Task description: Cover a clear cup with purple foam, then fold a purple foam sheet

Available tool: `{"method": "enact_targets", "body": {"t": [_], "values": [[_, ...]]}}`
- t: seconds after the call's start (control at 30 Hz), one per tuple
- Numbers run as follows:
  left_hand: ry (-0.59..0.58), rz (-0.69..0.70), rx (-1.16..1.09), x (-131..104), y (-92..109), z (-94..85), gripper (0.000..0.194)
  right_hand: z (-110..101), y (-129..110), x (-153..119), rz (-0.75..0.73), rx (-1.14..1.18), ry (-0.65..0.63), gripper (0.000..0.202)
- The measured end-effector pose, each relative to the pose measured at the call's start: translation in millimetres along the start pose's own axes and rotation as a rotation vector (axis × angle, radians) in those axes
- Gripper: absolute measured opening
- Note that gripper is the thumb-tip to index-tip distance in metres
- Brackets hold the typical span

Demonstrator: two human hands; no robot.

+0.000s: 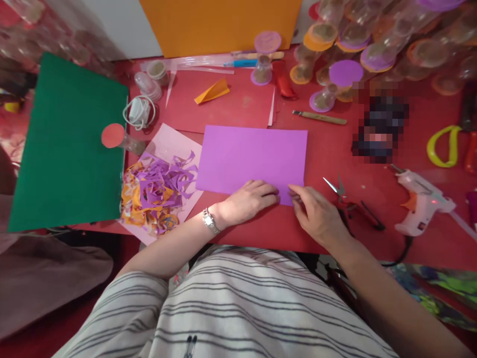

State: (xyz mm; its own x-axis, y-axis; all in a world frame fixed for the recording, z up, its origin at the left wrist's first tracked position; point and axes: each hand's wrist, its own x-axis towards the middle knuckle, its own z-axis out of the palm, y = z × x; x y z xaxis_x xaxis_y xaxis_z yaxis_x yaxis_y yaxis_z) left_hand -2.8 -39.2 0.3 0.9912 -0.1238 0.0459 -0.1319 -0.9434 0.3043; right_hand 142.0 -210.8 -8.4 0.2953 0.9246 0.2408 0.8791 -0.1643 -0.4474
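Note:
A flat purple sheet [253,156] lies on the red table in front of me. My left hand [249,201] rests on its lower edge, palm down, the fingers lying flat and pointing right. At the sheet's lower right corner is my right hand [313,211], its thumb and index finger pressed together on the corner. Between the two hands a strip of the purple edge shows. Black-handled scissors [341,191] lie open just right of my right hand.
Purple and orange scraps [156,191] are heaped at the left beside a green board [74,149]. A glue gun [423,204] lies at the right. Behind stand lidded plastic cups [346,74], and a wooden-handled tool [320,118] lies beyond the sheet.

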Motion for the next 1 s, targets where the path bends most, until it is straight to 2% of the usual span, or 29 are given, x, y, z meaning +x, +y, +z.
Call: {"method": "enact_targets", "body": {"t": [0.2,0.3,0.47,0.6,0.77,1.0], "values": [[0.034,-0.058,0.127,-51.3,-10.1,-22.0,0.028,-1.7,-3.9,-4.2,-0.159,-0.132,0.003,0.024],[0.052,-0.077,0.151,-65.1,-6.8,-26.0,0.029,-5.1,-4.8,-3.0,-0.194,-0.132,-0.009,0.02],[0.095,-0.121,0.126,-65.6,-0.8,-18.6,0.027,-6.0,-7.5,9.3,-0.306,-0.106,-0.103,0.02],[0.122,-0.136,0.134,-62.5,0.4,-10.8,0.025,3.7,-15.6,26.3,-0.41,-0.101,-0.179,0.024],[0.149,-0.134,0.134,-61.5,1.7,-4.2,0.029,15.1,-25.0,46.3,-0.521,-0.135,-0.211,0.027],[0.127,-0.188,0.125,-60.2,3.9,-1.9,0.031,11.3,-29.5,55.4,-0.606,-0.137,-0.282,0.031]]}}
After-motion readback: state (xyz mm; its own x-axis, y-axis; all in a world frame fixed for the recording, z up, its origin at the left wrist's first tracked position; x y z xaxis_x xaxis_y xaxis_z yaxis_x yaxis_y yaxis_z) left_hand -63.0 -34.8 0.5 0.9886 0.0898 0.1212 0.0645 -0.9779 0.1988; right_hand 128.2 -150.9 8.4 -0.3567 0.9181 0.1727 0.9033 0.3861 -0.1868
